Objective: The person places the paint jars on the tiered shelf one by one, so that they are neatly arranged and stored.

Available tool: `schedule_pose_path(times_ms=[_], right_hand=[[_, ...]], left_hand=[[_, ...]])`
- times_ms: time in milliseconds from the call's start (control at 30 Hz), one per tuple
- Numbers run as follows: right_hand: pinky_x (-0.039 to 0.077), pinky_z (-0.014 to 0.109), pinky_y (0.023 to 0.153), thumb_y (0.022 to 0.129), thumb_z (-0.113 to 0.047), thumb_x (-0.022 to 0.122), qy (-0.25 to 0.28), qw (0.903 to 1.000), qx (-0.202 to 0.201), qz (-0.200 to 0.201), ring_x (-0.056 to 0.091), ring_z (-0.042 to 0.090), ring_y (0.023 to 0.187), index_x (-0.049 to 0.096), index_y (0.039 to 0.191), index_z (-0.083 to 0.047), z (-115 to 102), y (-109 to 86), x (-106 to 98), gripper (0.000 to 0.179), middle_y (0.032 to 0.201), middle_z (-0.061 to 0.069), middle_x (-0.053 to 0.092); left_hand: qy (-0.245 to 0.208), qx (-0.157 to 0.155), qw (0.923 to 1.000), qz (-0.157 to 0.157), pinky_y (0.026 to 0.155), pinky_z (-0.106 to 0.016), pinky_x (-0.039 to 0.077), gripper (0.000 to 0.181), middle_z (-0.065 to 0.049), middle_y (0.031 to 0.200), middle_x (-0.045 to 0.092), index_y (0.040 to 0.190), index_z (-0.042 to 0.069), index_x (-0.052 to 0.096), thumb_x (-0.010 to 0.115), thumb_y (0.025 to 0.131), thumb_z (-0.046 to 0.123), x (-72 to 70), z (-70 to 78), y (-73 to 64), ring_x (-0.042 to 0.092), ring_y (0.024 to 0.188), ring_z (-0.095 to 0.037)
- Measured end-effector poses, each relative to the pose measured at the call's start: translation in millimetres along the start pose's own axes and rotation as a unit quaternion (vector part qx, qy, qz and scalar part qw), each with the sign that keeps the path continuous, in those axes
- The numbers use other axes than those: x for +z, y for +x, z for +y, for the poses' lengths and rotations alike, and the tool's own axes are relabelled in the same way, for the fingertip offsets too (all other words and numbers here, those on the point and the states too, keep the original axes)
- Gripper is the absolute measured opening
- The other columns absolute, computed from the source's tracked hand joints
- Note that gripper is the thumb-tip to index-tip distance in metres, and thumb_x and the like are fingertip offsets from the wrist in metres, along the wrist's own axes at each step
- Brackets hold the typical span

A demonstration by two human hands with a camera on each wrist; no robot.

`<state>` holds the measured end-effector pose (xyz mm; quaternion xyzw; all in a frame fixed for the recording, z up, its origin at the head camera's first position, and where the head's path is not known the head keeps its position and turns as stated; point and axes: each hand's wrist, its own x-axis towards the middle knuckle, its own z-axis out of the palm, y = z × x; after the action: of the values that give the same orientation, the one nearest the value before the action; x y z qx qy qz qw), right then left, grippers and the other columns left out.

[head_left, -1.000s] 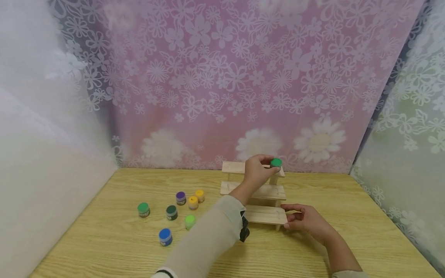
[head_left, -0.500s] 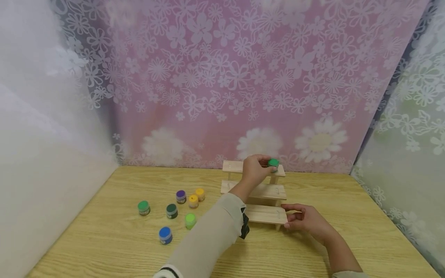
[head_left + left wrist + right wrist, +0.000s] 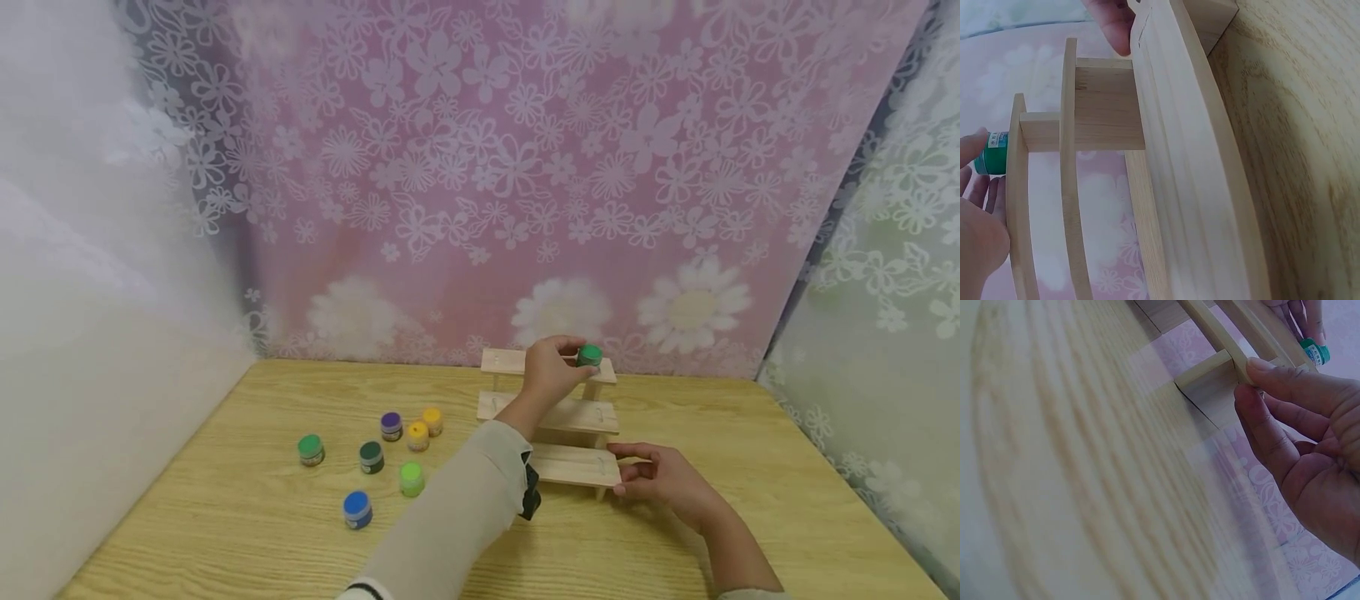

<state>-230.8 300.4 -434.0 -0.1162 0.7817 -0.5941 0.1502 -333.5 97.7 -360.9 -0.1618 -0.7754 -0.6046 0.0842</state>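
A three-tier wooden display stand (image 3: 573, 464) is on the table, its steps rising toward the back. At the right end of its top board, my left hand (image 3: 551, 367) holds a small green paint jar (image 3: 589, 356) between thumb and fingers. The left wrist view has that green jar (image 3: 992, 153) upright against the top board. My right hand (image 3: 667, 483) pinches the right end of the lowest board. In the right wrist view, the thumb and index finger of the right hand (image 3: 1316, 444) meet at that board's edge. The left sleeve hides part of the stand's left side.
Left of the stand are several paint jars: green (image 3: 311, 450), dark green (image 3: 371, 457), purple (image 3: 391, 426), two yellow ones (image 3: 417, 436), light green (image 3: 411, 478) and blue (image 3: 357, 509). A floral curtain (image 3: 510, 167) hangs behind the wooden table (image 3: 225, 517).
The green jar in my left hand has shifted slightly left along the top board. My right hand stays at the lowest board's end.
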Motion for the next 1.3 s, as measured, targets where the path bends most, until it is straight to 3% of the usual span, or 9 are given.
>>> schedule_pose_path(times_ms=[300,567,767,1033,1167,1300], right_hand=[[0.056,0.037,0.080,0.085,-0.013,0.077,0.003,1.0000,0.008,0.002,0.064,0.023,0.091,0.038,0.143,0.010,1.4,-1.1,-0.4,0.074,0.099,0.014,0.064],[0.056,0.037,0.080,0.086,-0.011,0.076,0.006,1.0000,-0.001,-0.006,0.064,0.022,0.091,0.037,0.144,0.011,-1.2,0.3,1.3,0.073,0.099,0.015,0.064],[0.056,0.037,0.079,0.087,-0.011,0.075,0.002,1.0000,-0.006,-0.006,0.065,0.023,0.091,0.036,0.143,0.013,-2.1,0.0,-0.1,0.073,0.101,0.016,0.064],[0.057,0.037,0.079,0.086,-0.012,0.076,-0.003,1.0000,0.000,0.000,0.063,0.021,0.090,0.038,0.144,0.010,-2.5,1.7,0.3,0.072,0.101,0.014,0.063],[0.057,0.036,0.077,0.085,-0.013,0.077,-0.005,1.0000,-0.003,-0.001,0.064,0.022,0.089,0.039,0.143,0.011,-1.1,2.4,1.2,0.073,0.099,0.014,0.064],[0.057,0.037,0.077,0.085,-0.012,0.077,-0.002,1.0000,0.003,-0.004,0.065,0.024,0.090,0.038,0.143,0.012,1.4,3.0,1.3,0.074,0.099,0.014,0.065]], left_hand=[[-0.042,0.002,0.9991,-0.006,0.069,-0.024,0.055,0.036,-0.006,0.110,0.066,0.111,0.018,0.074,0.085,0.077,0.014,-6.8,2.4,-4.6,0.066,0.098,-0.026],[-0.050,0.003,0.9986,-0.013,0.074,-0.027,0.054,0.036,0.011,0.107,0.062,0.111,0.025,0.073,0.085,0.078,0.019,-20.5,5.8,-12.2,0.062,0.101,-0.025],[-0.063,0.025,0.9974,-0.026,0.075,-0.026,0.053,0.036,0.010,0.106,0.063,0.113,0.022,0.073,0.084,0.079,0.016,-29.8,9.0,-15.1,0.061,0.103,-0.026],[-0.066,0.057,0.9956,-0.036,0.079,-0.025,0.053,0.037,0.009,0.109,0.062,0.113,0.023,0.072,0.084,0.078,0.017,-43.5,12.1,-19.4,0.060,0.096,-0.010],[-0.068,0.069,0.9945,-0.039,0.081,-0.026,0.053,0.037,0.004,0.112,0.062,0.113,0.022,0.073,0.084,0.079,0.016,-50.4,14.2,-24.9,0.059,0.099,-0.010],[-0.067,0.076,0.9939,-0.045,0.083,-0.026,0.052,0.037,0.007,0.113,0.060,0.114,0.021,0.072,0.083,0.079,0.016,-56.2,16.1,-31.1,0.058,0.102,-0.009]])
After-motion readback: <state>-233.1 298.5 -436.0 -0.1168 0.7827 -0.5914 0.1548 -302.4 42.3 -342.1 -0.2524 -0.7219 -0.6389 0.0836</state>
